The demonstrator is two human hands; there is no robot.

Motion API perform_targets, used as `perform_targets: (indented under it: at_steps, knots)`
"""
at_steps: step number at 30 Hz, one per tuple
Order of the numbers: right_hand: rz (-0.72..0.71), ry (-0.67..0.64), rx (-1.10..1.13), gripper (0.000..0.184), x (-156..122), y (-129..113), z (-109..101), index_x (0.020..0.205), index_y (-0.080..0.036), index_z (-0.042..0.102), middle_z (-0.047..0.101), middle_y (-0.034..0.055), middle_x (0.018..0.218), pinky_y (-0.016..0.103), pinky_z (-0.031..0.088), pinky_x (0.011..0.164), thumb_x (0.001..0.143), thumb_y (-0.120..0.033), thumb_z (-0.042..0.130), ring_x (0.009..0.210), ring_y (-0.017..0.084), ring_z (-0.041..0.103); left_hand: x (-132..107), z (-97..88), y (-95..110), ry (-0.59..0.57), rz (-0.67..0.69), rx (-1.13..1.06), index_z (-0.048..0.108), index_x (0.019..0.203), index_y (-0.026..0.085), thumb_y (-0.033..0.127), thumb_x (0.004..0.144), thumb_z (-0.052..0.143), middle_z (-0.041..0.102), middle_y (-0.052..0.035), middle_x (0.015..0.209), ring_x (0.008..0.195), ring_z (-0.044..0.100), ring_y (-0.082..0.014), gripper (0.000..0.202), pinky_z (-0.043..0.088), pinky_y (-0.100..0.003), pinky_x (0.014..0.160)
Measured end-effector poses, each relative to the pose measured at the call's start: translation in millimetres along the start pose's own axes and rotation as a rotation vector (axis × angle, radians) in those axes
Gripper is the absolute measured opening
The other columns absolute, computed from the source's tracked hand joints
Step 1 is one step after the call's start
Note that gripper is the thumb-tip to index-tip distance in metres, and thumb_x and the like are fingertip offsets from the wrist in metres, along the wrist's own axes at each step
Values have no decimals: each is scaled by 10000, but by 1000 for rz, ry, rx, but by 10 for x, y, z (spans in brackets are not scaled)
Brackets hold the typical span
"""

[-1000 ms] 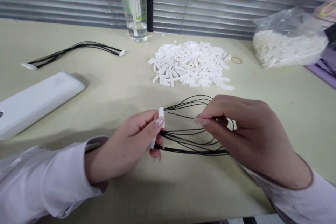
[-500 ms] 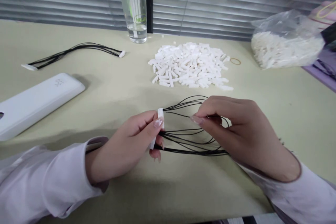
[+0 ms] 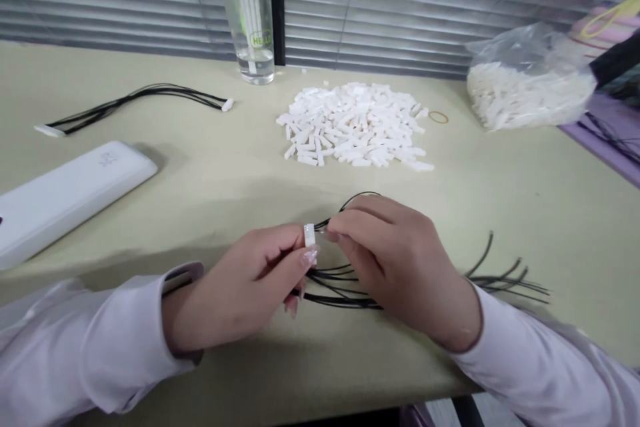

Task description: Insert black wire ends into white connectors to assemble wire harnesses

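Between thumb and fingers, my left hand (image 3: 250, 287) grips a small white connector housing (image 3: 310, 235) standing upright. A bundle of thin black wires (image 3: 345, 297) trails rightward from below it, passing under my right hand (image 3: 395, 253). That hand is pinched close against the housing's right face, at a black wire whose end is hidden by the fingertips. Other black wires loop from the housing's top behind the right hand. Loose wire ends (image 3: 510, 280) stick out beyond the right wrist.
A pile of white connector housings (image 3: 355, 123) lies beyond my hands, a rubber band (image 3: 439, 117) beside it. A bag of white pieces (image 3: 530, 93) stands back right. Left are a finished-looking wire harness (image 3: 135, 100) and a white power bank (image 3: 75, 197). A water bottle (image 3: 253, 27) stands behind.
My right hand has moved left with the pinched wire, up to the connector housing. Loose wire ends now show past the right wrist. My left hand keeps its hold.
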State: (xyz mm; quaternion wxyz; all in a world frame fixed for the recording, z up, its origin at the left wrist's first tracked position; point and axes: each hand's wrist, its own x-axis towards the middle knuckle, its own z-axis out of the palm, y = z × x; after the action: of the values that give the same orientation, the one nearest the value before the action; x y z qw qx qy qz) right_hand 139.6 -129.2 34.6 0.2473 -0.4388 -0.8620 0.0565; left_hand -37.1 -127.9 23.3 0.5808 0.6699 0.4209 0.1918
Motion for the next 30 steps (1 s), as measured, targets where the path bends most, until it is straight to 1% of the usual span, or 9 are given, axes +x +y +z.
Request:
perform_targets:
  at_steps: [4, 5, 6, 8, 10, 12, 17, 23, 30]
  knots:
    - [-73, 226, -111, 56, -39, -54, -160, 788, -129, 553, 535, 80, 806, 296, 364, 664, 744, -130, 519, 759, 166, 462, 41, 8, 20, 89, -71, -99, 443, 720, 177, 359, 861, 353, 465, 54, 594, 496, 493, -58, 247, 428, -175, 492]
    - [-93, 235, -122, 41, -57, -67, -208, 768, -131, 550, 529, 79, 789, 303, 359, 651, 732, -143, 537, 746, 168, 455, 50, 9, 23, 133, -80, -115, 436, 711, 175, 363, 864, 349, 469, 55, 590, 493, 490, -54, 257, 424, -172, 498]
    - [-112, 197, -130, 18, -74, -76, -248, 730, -138, 544, 520, 66, 743, 305, 346, 624, 725, -156, 544, 705, 160, 444, 57, 8, 24, 173, -82, -130, 425, 698, 174, 368, 867, 344, 473, 56, 584, 487, 487, -50, 270, 418, -167, 499]
    - [-126, 24, -168, 103, -100, -74, -291, 630, -155, 508, 477, 30, 624, 302, 301, 572, 731, -170, 524, 607, 138, 399, 62, 5, 18, 221, -75, -161, 413, 687, 173, 367, 872, 340, 482, 59, 574, 477, 484, -45, 278, 402, -160, 491]
    - [-121, -131, -232, 160, -106, -50, -283, 577, -160, 460, 441, 9, 568, 299, 263, 561, 732, -149, 498, 565, 128, 360, 59, 3, 6, 228, -75, -190, 419, 698, 174, 364, 872, 345, 483, 64, 569, 468, 487, -43, 268, 389, -158, 476]
    - [-116, -210, -266, 169, -98, -22, -247, 569, -162, 434, 438, -2, 565, 297, 250, 572, 719, -107, 489, 564, 125, 350, 56, 2, -7, 227, -81, -212, 428, 709, 176, 363, 868, 356, 481, 68, 574, 466, 496, -43, 256, 382, -158, 469]
    - [-122, -241, -189, 186, -87, -7, -181, 608, -172, 459, 459, -5, 603, 290, 254, 586, 790, -214, 463, 572, 129, 348, 70, 3, -35, 243, -81, -221, 440, 714, 177, 363, 864, 363, 484, 69, 579, 463, 511, -49, 251, 374, -165, 459]
    - [-169, -219, -249, 134, -104, 14, -128, 624, -172, 478, 457, -11, 603, 281, 243, 587, 721, -90, 521, 569, 129, 336, 82, 0, -49, 244, -61, -220, 442, 715, 178, 360, 866, 365, 483, 73, 581, 463, 510, -36, 249, 375, -150, 465]
    - [-173, -222, -250, 133, -101, 19, -80, 647, -173, 460, 456, -12, 612, 284, 232, 580, 756, -101, 488, 557, 134, 346, 82, -5, -40, 232, -64, -235, 432, 704, 175, 363, 865, 367, 482, 73, 568, 454, 503, -39, 256, 365, -155, 455]
